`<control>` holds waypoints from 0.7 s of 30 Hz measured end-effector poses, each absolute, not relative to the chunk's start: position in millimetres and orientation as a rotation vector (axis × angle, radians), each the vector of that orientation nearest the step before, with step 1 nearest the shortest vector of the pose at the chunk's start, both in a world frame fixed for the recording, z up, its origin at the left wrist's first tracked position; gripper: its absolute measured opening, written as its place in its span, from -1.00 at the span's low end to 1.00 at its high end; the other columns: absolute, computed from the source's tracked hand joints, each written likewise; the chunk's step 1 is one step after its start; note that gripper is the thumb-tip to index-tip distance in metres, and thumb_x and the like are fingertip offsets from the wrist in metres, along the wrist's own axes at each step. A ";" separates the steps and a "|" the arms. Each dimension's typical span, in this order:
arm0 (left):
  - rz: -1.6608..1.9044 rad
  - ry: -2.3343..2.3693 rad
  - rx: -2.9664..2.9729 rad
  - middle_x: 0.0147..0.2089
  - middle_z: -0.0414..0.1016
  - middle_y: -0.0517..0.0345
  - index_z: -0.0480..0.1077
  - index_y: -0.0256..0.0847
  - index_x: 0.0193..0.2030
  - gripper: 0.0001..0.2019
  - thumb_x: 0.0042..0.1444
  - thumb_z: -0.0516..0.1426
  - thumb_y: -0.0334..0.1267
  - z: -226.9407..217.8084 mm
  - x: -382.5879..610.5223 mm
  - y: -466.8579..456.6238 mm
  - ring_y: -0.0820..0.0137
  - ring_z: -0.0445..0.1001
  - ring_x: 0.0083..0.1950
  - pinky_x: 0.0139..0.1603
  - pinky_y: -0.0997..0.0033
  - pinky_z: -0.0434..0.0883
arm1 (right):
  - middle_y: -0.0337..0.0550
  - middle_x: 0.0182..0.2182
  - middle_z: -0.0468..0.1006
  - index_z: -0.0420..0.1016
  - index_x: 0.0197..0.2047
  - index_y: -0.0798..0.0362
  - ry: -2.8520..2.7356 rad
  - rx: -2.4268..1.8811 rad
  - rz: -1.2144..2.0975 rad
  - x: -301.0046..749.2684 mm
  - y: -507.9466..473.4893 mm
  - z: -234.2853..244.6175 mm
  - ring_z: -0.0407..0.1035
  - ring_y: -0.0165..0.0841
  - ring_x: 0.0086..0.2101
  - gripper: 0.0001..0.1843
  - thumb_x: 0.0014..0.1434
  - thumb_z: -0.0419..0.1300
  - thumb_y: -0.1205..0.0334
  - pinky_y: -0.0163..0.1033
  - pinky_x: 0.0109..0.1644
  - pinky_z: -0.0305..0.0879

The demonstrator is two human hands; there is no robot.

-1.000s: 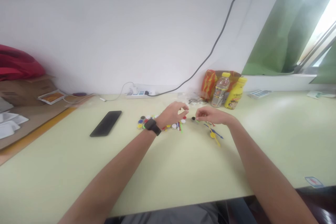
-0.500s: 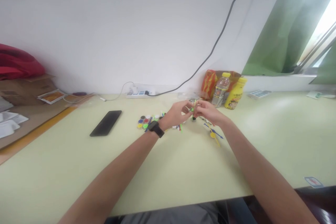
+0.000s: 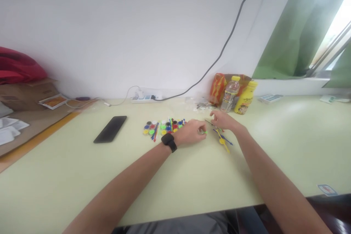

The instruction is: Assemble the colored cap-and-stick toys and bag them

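My left hand (image 3: 192, 131), low over the table, has its fingers curled round a small green piece (image 3: 203, 132) that is mostly hidden. To its right my right hand (image 3: 221, 119) is closed, thumb and forefinger together. Whatever it may hold is too small to make out. Thin dark strips (image 3: 208, 123) lie just below its fingertips. Nearer to me is a yellow and blue spinner arrow set (image 3: 222, 141), its arrows crossed. Left of my left hand sit rows of small coloured round caps (image 3: 151, 127) with coloured arrow strips (image 3: 156, 131) among them, partly covered by the hand.
A black phone (image 3: 110, 129) lies at the left. A power strip (image 3: 144, 97) stands by the wall. At the back right are a clear bottle (image 3: 230, 95), a yellow bottle (image 3: 246, 98) and a red-yellow bag (image 3: 217, 89). A cardboard box (image 3: 27, 94) sits far left.
My hands, together before, have come apart. The left has moved down with the green piece, and the right has moved a little to the right. More of the cap rows shows.
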State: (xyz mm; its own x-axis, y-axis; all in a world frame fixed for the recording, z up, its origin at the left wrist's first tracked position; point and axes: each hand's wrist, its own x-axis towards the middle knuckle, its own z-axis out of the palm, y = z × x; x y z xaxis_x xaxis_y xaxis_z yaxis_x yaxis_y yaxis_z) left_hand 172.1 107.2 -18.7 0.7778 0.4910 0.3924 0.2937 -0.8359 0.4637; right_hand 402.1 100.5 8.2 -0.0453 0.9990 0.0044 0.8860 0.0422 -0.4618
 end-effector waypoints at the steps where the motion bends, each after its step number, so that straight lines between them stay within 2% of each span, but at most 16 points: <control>1: 0.707 0.611 2.620 -0.26 0.58 0.13 0.44 -0.17 -0.31 -0.96 0.14 0.23 -0.33 -20.4 172.2 105.5 0.30 0.54 -0.18 -0.14 0.34 0.44 | 0.01 -0.19 0.62 0.49 -0.05 0.11 -2.013 -1.925 0.482 406.2 100.1 9.9 0.45 -0.23 -0.26 -0.70 0.11 0.19 0.40 -0.25 -0.26 0.24; 3: 0.677 0.655 2.700 -0.23 0.58 0.11 0.45 -0.15 -0.26 -0.99 0.17 0.21 -0.32 -21.8 171.4 102.8 0.24 0.53 -0.13 -0.08 0.28 0.44 | 0.00 -0.20 0.63 0.52 -0.18 0.09 -2.059 -1.930 0.513 414.2 97.1 16.0 0.47 -0.22 -0.20 -0.79 0.08 0.20 0.42 -0.25 -0.21 0.27; 6: 0.669 0.725 2.844 -0.06 0.60 0.04 0.49 -0.14 -0.03 -0.84 0.26 0.18 -0.30 -21.9 169.5 100.9 0.15 0.50 0.03 0.04 0.17 0.43 | -0.08 -0.32 0.65 0.55 -0.32 0.05 -2.165 -1.931 0.761 425.4 87.7 28.0 0.49 -0.24 -0.27 -0.91 0.06 0.23 0.35 -0.25 -0.24 0.30; 9: 0.669 0.725 2.967 0.26 0.52 0.02 0.42 -0.09 0.25 -0.66 0.37 0.12 -0.26 -23.8 168.3 101.2 0.09 0.39 0.25 0.21 0.08 0.36 | -0.09 -0.32 0.67 0.59 -0.28 0.02 -2.202 -1.962 1.093 432.9 78.9 37.6 0.46 -0.25 -0.32 -0.85 0.05 0.30 0.18 -0.23 -0.29 0.29; 11: 0.625 0.728 3.023 0.37 0.45 0.08 0.43 -0.05 0.26 -0.68 0.44 0.06 -0.23 -25.9 167.6 102.7 0.08 0.33 0.31 0.24 0.04 0.32 | -0.08 -0.30 0.67 0.59 -0.27 0.03 -2.218 -1.975 1.195 433.9 76.2 40.9 0.45 -0.28 -0.34 -0.78 0.02 0.34 0.11 -0.23 -0.31 0.28; 15: 0.533 0.811 3.092 0.20 0.58 0.08 0.53 -0.12 0.00 -0.74 0.50 -0.01 -0.23 -26.1 165.5 107.8 0.10 0.37 0.23 0.12 0.08 0.32 | -0.12 -0.39 0.64 0.56 -0.30 0.05 -2.284 -1.946 1.290 427.5 77.0 41.4 0.46 -0.31 -0.39 -0.76 -0.05 0.37 0.13 -0.24 -0.32 0.29; 17: 0.540 0.888 3.096 0.12 0.61 0.04 0.53 -0.14 0.03 -0.78 0.48 0.05 -0.23 -24.0 164.2 110.4 0.10 0.38 0.21 0.10 0.08 0.32 | -0.12 -0.42 0.63 0.55 -0.33 0.07 -2.278 -1.946 1.297 423.7 78.0 40.4 0.48 -0.30 -0.39 -0.79 -0.06 0.36 0.16 -0.25 -0.30 0.32; 21: 0.625 0.991 3.030 0.15 0.60 0.01 0.51 -0.14 0.15 -0.76 0.42 0.13 -0.23 -19.7 162.2 115.4 0.07 0.38 0.24 0.15 0.03 0.33 | -0.12 -0.41 0.66 0.54 -0.33 0.07 -2.259 -1.981 1.281 422.4 79.1 38.9 0.53 -0.27 -0.36 -0.78 -0.09 0.37 0.19 -0.25 -0.25 0.38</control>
